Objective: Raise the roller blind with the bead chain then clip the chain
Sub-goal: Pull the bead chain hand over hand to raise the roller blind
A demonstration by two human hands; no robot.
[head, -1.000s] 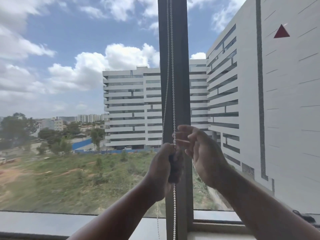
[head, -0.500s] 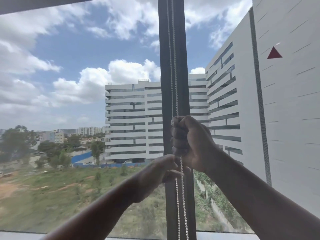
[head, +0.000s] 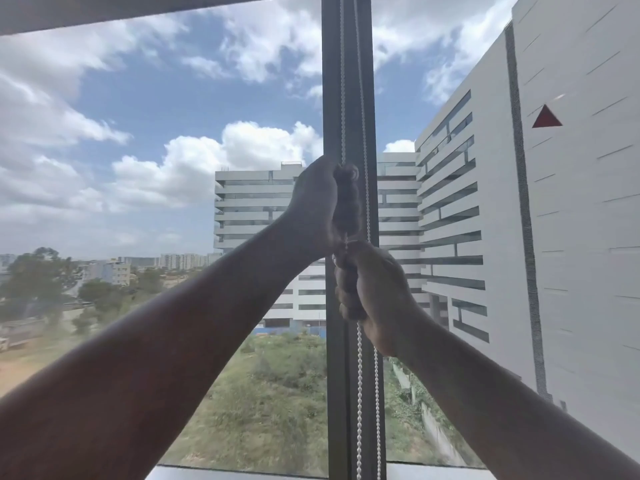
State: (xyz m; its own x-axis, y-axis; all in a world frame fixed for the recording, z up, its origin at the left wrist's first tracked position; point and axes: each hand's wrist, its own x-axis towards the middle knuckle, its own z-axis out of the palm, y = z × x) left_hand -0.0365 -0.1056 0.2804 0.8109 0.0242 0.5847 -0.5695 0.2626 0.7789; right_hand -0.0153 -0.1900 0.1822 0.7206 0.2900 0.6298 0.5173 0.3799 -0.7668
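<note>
Since half a second ago the two hands have swapped places: the left hand point(head: 320, 206), which sat low, has gone up the white beaded roller-blind chain point(head: 359, 393) and now grips it at mid-frame, while the right hand point(head: 372, 292), which was the higher one, has come down and is fisted round the chain just beneath, the two nearly touching. The dark grey bottom edge of the roller blind point(head: 104, 12) shows a little more across the upper left of the frame.

The chain hangs plumb against the dark vertical window post point(head: 348, 81) in the centre of the picture, its long axis running straight up and down, one strand passing through both fists and the other hanging free just right of them. From here I would judge the next pull goes straight down along that line, and the left hand, being uppermost, has the longer stroke. I can see no clip for the chain.
</note>
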